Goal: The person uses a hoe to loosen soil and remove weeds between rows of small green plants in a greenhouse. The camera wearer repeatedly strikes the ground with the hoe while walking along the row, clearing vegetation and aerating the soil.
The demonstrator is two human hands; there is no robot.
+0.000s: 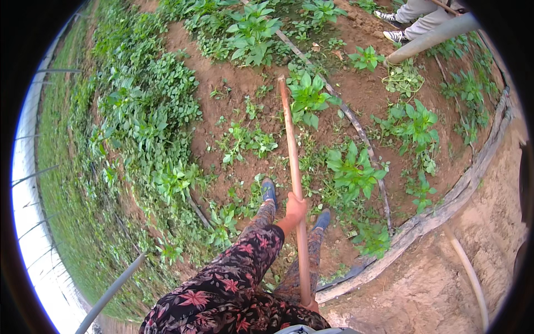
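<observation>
My left hand [296, 207] is wrapped around the middle of a long wooden tool handle [290, 137]. Close to my body, my right hand [311, 306] grips the handle's near end, partly hidden by the floral top. The far end of the handle reaches the brown soil beside a leafy green plant [308, 98], which looks like a pepper plant; no tool head can be made out there. Low weeds [246, 142] grow left of the handle. My blue shoes [269, 190] stand on either side of it.
A thin irrigation hose [354, 121] runs between the plants. At the upper right, another person's legs [421, 23] stand behind a slanting metal pipe [434, 37]. Dense weeds [142, 121] cover the left. A sheeting edge [454, 192] borders the bed; more pipes [110, 292] rise nearby.
</observation>
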